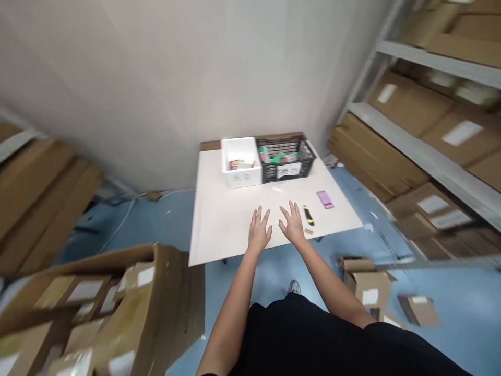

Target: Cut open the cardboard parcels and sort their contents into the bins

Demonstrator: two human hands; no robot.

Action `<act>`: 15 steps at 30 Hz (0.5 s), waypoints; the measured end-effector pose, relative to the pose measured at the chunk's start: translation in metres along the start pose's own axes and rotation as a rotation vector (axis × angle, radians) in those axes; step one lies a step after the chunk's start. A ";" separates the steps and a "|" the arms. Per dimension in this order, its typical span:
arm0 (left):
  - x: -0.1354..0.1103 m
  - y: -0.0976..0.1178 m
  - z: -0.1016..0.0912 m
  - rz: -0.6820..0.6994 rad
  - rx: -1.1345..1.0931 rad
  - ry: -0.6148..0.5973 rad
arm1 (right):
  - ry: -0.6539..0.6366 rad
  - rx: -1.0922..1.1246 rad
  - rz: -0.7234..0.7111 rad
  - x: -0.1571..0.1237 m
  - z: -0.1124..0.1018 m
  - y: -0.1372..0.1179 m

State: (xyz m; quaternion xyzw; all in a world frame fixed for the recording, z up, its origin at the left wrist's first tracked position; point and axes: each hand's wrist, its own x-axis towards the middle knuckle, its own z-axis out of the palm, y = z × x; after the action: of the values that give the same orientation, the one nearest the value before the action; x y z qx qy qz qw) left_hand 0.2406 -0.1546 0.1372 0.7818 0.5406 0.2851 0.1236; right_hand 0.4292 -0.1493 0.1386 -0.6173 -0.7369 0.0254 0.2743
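Note:
My left hand [259, 230] is over the front part of a white table [219, 219], fingers stretched and apart, holding nothing. Beside it, my right hand [291, 223] is spread in the same way and also holds nothing. Just right of my right hand lies a black and yellow utility knife [308, 215], with a small tan piece [309, 231] below it. Further right is a flat purple thing [325, 199], perhaps a phone. Behind my hands stand a white bin [243, 180] with small colourful packets in it and a black crate [309, 164] with green and pink items inside.
A large carton [172, 292] full of smaller boxes stands on the floor at the left. Shelves [430, 141] stacked with boxes run along the right. An open small box [368, 287] sits on the blue floor, right of my body. A grey wall [219, 68] rises behind the table.

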 end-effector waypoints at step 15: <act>-0.313 -0.234 -0.214 -0.900 0.235 0.449 | -0.476 0.358 -0.854 -0.031 0.194 -0.423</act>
State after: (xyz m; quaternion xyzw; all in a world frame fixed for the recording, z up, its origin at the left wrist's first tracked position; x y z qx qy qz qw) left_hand -0.1436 -0.3756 0.0955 0.4000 0.8650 0.3017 0.0264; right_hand -0.0317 -0.2198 0.1217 -0.1822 -0.9492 0.1766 0.1861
